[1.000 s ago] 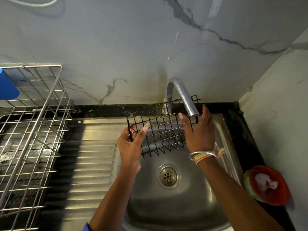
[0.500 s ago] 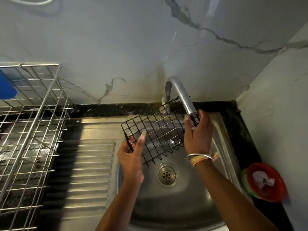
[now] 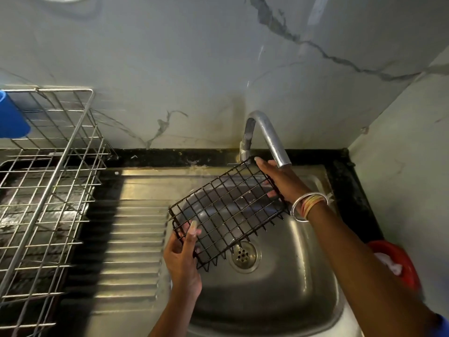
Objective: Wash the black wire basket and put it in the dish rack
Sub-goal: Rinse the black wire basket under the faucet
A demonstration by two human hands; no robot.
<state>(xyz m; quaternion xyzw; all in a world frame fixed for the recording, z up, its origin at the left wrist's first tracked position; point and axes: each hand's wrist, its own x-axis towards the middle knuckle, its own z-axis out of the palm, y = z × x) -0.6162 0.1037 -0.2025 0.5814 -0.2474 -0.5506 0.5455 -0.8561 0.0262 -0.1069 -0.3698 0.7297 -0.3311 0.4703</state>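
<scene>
While my left hand [image 3: 182,260] and right hand [image 3: 279,182] grip opposite ends of the black wire basket [image 3: 228,211], tilted above the steel sink [image 3: 279,300] mid-frame, washing seems unfinished; the silver wire dish rack [image 3: 65,148], left, awaits.

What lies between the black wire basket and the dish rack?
Head view: only the ribbed drainboard separates the black wire basket from the dish rack; nothing rests on it.
</scene>
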